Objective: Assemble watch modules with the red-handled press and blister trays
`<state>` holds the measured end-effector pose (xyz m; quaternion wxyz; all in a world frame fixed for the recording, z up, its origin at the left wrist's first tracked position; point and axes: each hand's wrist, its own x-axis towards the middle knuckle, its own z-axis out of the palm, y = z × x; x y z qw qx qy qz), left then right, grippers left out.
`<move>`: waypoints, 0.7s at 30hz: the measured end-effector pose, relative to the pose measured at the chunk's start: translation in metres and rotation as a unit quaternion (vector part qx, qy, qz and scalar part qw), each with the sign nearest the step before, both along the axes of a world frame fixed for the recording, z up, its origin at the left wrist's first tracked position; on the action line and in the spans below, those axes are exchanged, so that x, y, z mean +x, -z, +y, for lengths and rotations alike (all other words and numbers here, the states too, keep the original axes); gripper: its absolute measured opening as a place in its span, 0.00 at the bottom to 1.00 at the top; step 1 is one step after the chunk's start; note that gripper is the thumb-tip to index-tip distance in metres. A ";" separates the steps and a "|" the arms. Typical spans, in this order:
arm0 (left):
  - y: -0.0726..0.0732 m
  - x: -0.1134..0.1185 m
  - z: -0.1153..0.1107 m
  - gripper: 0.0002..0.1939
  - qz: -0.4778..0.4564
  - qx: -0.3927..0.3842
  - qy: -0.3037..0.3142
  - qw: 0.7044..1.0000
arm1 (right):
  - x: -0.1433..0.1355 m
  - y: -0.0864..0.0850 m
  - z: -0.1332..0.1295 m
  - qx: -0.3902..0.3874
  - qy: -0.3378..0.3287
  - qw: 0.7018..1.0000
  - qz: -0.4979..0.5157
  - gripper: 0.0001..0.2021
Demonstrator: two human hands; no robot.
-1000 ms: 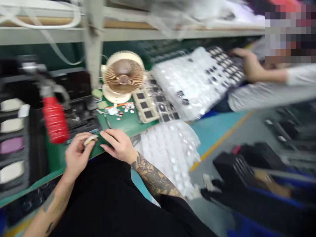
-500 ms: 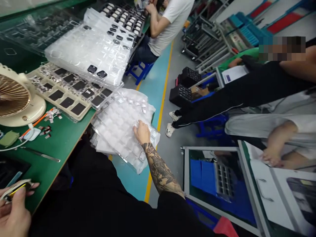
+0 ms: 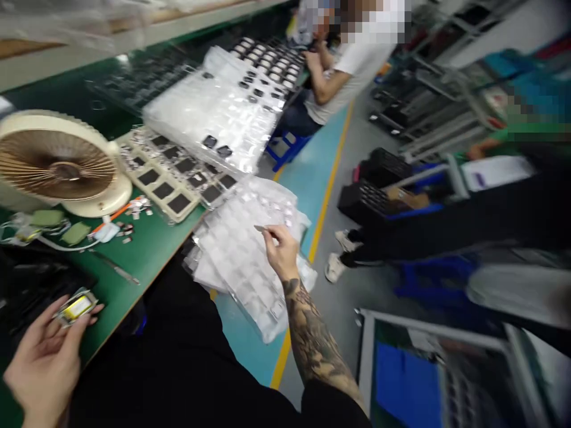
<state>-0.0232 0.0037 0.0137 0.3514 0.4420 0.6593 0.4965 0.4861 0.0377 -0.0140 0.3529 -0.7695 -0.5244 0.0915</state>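
Observation:
My left hand (image 3: 49, 356) holds a small open device case with a yellow-and-white battery-like part (image 3: 78, 308) between thumb and fingers, over the bench's front edge. In my right hand (image 3: 282, 249) a small, thin greyish piece (image 3: 259, 229) is pinched between thumb and finger; blur hides its kind. That hand is above the clear plastic tray (image 3: 241, 249), which has rows of pockets and lies on more plastic sheets beside the bench. A few small pieces sit in the tray's far pockets and one in its near corner pocket (image 3: 276, 311).
On the green bench (image 3: 147, 261) stand a cream fan (image 3: 66, 169), a beige tray of dark squares (image 3: 163, 190) and tweezers (image 3: 116, 267). A stacked clear tray (image 3: 196, 113) with dark parts is farther back. A seated co-worker (image 3: 343, 83) is beyond; another person's legs (image 3: 423, 229) are at right.
My right hand has lifted from the tray with a small thin piece in its fingers. My left hand has come farther into view with the device. The camera has turned left.

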 end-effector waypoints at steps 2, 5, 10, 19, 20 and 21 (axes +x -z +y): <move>-0.010 0.010 0.003 0.33 -0.043 -0.007 -0.004 0.999 | -0.039 -0.017 0.017 0.076 -0.058 0.992 0.081 0.17; -0.020 0.017 0.006 0.33 -0.100 -0.016 0.000 0.995 | -0.116 -0.036 0.043 0.126 -0.195 0.941 0.245 0.12; -0.021 0.013 0.001 0.30 -0.174 0.000 -0.051 0.983 | -0.252 -0.046 0.065 0.062 -0.371 0.845 0.380 0.08; -0.011 -0.015 -0.026 0.31 -0.259 0.010 -0.108 0.960 | -0.357 -0.048 0.068 0.027 -0.613 0.744 0.264 0.19; -0.012 -0.016 -0.029 0.32 -0.265 0.013 -0.101 0.959 | -0.363 -0.050 0.069 0.039 -0.628 0.738 0.244 0.20; -0.013 -0.018 -0.031 0.32 -0.268 0.018 -0.092 0.959 | -0.369 -0.052 0.070 0.046 -0.642 0.731 0.227 0.20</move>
